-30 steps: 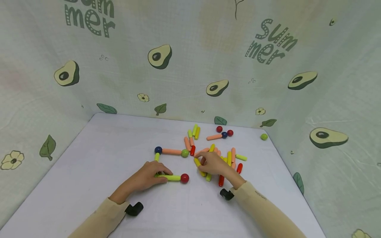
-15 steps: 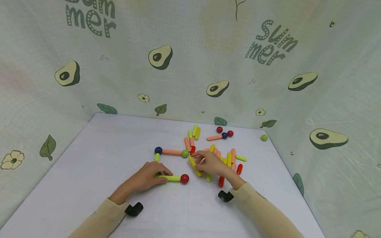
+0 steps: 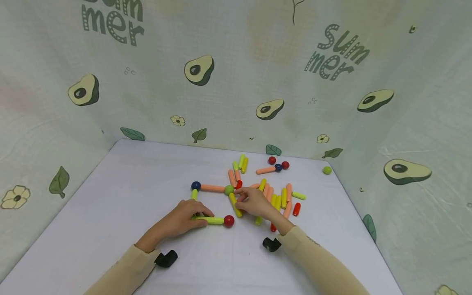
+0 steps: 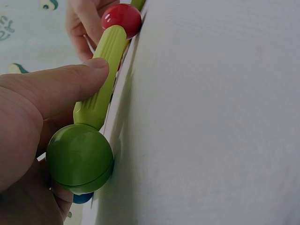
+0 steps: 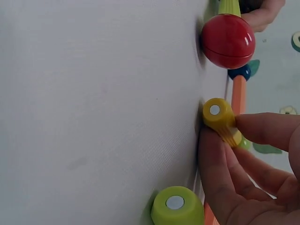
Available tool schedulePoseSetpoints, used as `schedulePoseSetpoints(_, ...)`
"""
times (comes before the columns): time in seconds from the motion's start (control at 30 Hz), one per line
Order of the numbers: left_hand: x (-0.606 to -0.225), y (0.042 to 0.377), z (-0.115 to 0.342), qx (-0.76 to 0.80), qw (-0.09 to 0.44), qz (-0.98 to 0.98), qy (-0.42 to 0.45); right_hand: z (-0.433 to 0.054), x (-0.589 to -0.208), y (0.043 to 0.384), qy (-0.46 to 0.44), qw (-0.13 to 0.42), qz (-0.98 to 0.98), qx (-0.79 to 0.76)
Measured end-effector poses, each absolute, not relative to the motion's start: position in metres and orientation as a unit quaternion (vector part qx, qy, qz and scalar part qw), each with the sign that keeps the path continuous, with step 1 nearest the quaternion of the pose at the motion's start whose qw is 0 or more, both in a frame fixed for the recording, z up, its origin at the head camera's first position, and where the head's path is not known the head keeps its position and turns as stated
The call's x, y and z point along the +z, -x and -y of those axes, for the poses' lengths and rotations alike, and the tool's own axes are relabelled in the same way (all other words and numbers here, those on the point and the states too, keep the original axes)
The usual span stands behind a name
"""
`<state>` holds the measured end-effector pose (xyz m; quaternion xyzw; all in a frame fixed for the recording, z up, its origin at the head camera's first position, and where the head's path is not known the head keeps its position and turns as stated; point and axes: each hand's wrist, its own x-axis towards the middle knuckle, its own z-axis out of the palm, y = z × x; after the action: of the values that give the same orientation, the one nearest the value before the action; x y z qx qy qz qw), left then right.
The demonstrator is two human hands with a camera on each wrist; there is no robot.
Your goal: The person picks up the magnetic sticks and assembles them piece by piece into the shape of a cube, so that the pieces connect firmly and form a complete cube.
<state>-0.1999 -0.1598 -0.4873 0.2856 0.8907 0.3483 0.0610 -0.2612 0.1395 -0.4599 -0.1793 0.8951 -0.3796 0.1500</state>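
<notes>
My left hand grips a lime-green rod with a red ball on its right end. A green ball sits at the rod's other end in the left wrist view. My right hand pinches a yellow rod between thumb and fingers. Its far end is right at another green ball, and its near end, bearing a silvery disc, points toward the red ball. A peach rod joins that green ball to a dark blue ball, from which a second lime-green rod runs toward my left hand.
Loose yellow, peach, red and lime rods lie right of my right hand. Several more rods lie behind. Toward the back right are red balls, a peach rod with a blue ball, and a lone green ball.
My right hand has drawn the yellow rod leftward out of the pile, bringing its far end up to the green ball. My left hand has stayed in place.
</notes>
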Motion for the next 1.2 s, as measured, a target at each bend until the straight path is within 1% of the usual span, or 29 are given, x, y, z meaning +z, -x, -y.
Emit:
schedulePoseSetpoints(0.33, -0.487, 0.201, 0.161, 0.349, 0.063, -0.892, -0.281, -0.132, -0.459, 0.261, 0.183, 0.138, -0.898, -0.377)
schedulePoseSetpoints(0.83, -0.486, 0.201, 0.161, 0.353, 0.06, -0.887, -0.29, -0.123, -0.461, 0.259, 0.133, 0.155, -0.884, -0.419)
schedulePoseSetpoints(1.07, -0.488, 0.202, 0.16, 0.344, 0.063, -0.893, -0.283, -0.115, -0.465, 0.255, 0.114, 0.176, -0.861, -0.463)
schedulePoseSetpoints(1.2, -0.488, 0.202, 0.161, 0.342, 0.064, -0.894, -0.282, -0.113, -0.466, 0.253, 0.113, 0.173, -0.86, -0.466)
